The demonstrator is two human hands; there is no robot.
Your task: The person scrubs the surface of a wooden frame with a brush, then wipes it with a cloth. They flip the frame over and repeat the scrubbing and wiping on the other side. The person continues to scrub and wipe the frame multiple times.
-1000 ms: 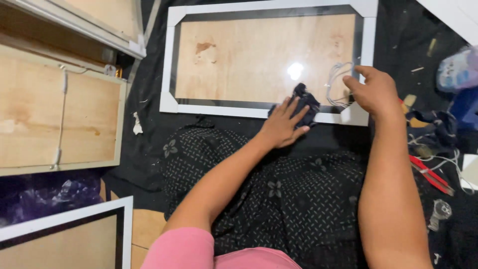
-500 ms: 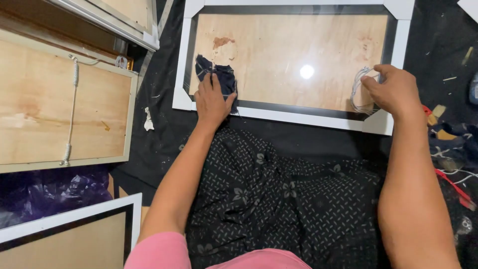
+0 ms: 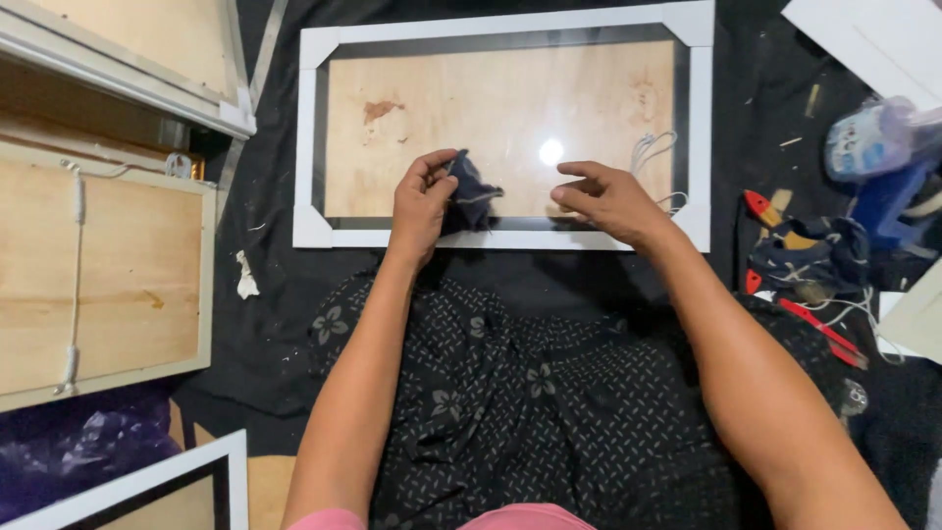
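A white picture frame [image 3: 502, 27] with glass over a plywood back lies flat on black cloth in front of me. My left hand [image 3: 422, 201] is lifted a little above its near edge and pinches a dark blue rag [image 3: 473, 186]. My right hand [image 3: 606, 199] hovers over the lower middle of the glass, fingers loosely spread, holding nothing. A loop of white string [image 3: 655, 149] lies on the glass near the frame's right side. A bright light reflection shows on the glass between my hands.
Wooden-backed frames [image 3: 93, 285] are stacked at the left, and another white frame corner [image 3: 157, 483] sits at the lower left. Red-handled pliers [image 3: 810, 324], a dark cloth and a blue tool [image 3: 883, 167] crowd the right. My lap in patterned black fabric [image 3: 520, 393] fills the foreground.
My left hand slid with the rag from the glass's upper left to the lower middle and lifted it. My right hand left the frame's right corner and moved inward over the glass.
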